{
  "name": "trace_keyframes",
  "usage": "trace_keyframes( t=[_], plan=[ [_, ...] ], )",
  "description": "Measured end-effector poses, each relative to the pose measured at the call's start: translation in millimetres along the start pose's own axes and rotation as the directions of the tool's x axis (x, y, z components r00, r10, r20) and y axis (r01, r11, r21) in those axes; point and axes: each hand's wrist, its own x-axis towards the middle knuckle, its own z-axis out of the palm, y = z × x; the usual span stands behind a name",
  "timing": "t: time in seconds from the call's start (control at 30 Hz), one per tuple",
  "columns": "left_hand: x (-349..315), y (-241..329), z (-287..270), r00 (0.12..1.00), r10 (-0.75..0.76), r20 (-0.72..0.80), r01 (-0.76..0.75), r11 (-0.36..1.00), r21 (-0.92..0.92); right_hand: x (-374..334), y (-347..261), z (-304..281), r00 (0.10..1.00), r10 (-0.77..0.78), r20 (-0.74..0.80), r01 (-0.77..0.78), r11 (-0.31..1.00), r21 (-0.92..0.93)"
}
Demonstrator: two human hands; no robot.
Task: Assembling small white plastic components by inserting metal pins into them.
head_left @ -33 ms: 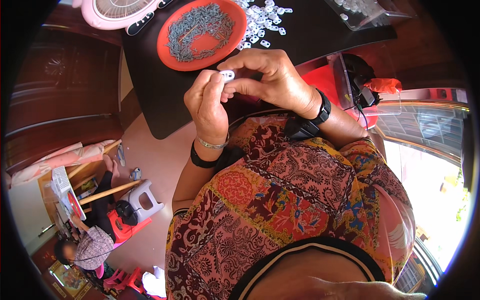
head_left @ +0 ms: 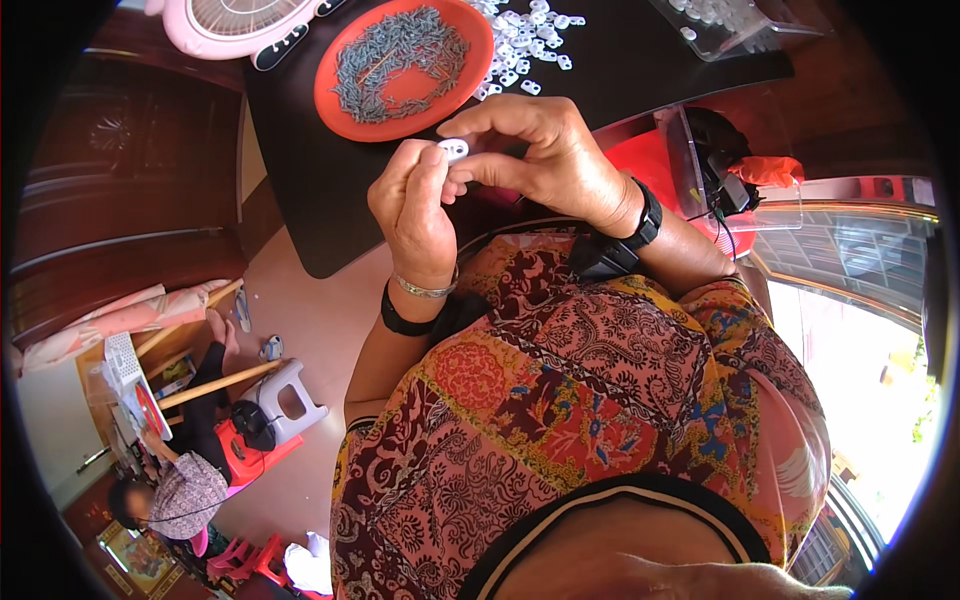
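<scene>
Above the near edge of the dark table, my left hand (head_left: 415, 205) grips a small white plastic piece with two holes (head_left: 455, 150) between thumb and fingers. My right hand (head_left: 550, 150) meets it from the other side, its index finger and thumb curled in a pinch around the piece. Its other fingers are folded under and partly hidden. Just beyond my hands sits a red-orange plate (head_left: 345, 118) holding many small grey screws (head_left: 365, 62). To the right of this plate lies a loose heap of similar white plastic pieces (head_left: 520, 45).
A pink fan (head_left: 240, 25) stands at the table's far left. A clear plastic tray (head_left: 730, 40) with white pieces lies far right. Beside my right arm is a clear bin (head_left: 690, 160) with dark items. Another person (head_left: 190, 490) sits at the lower left near a grey stool (head_left: 290, 400).
</scene>
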Motion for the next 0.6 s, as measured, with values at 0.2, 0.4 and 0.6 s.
trace_keyframes(
  t=[0.2,0.4,0.6],
  plan=[
    [-0.6,1.8,-1.1,0.999,-0.036,0.007,0.036,0.998,-0.045,0.8,2.3,-3.0,0.999,-0.032,0.028,0.031,0.999,0.021],
    [-0.2,4.1,-1.8,0.992,-0.116,0.051,0.123,0.98,-0.157,1.4,2.4,-4.9,0.995,-0.063,0.075,0.064,0.998,-0.005],
    [-0.6,7.5,0.4,0.994,-0.103,0.03,0.105,0.99,-0.091,1.9,-1.5,-3.9,0.994,-0.09,0.069,0.094,0.994,-0.054]
  ],
)
